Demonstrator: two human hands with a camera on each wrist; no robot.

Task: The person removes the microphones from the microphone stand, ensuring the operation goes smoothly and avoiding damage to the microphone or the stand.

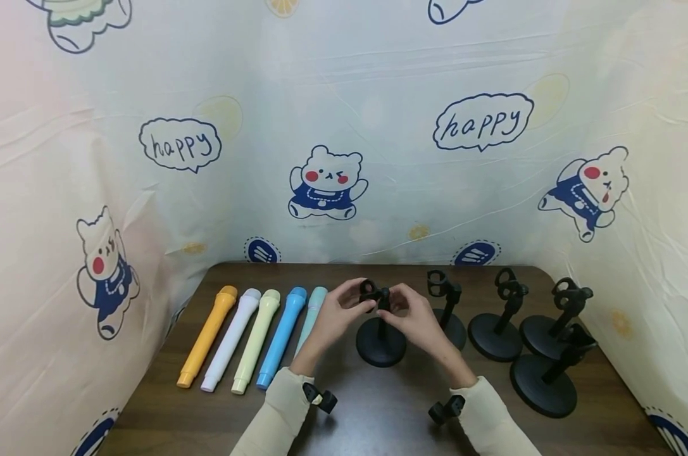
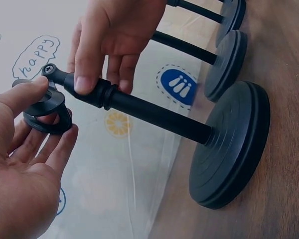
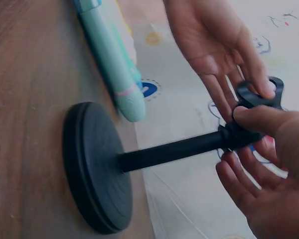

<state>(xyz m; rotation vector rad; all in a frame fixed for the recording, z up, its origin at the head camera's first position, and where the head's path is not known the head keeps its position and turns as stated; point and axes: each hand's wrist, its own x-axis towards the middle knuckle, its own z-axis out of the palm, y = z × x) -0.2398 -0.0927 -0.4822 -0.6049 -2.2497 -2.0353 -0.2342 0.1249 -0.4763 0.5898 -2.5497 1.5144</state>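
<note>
A black desktop microphone stand (image 1: 380, 348) stands upright on its round base in the middle of the table, between both hands. My left hand (image 1: 335, 315) pinches the ring-shaped clip (image 2: 46, 105) at its top, thumb on the upper rim and fingers beneath. With thumb and fingers, my right hand (image 1: 419, 318) grips the neck of the stand just below the screwed joint. The pole (image 2: 162, 117) and base (image 2: 231, 144) show plainly in the left wrist view. In the right wrist view, the right fingers partly cover the neck.
Left of the hands lie microphone-shaped sticks: orange (image 1: 207, 335), pale lavender (image 1: 230, 342), pale green (image 1: 256, 342), blue (image 1: 283, 335) and teal (image 1: 313, 310), the last partly behind my left forearm. Several similar black stands (image 1: 494, 337) stand at the right. A printed cloth (image 1: 344, 95) hangs behind the table.
</note>
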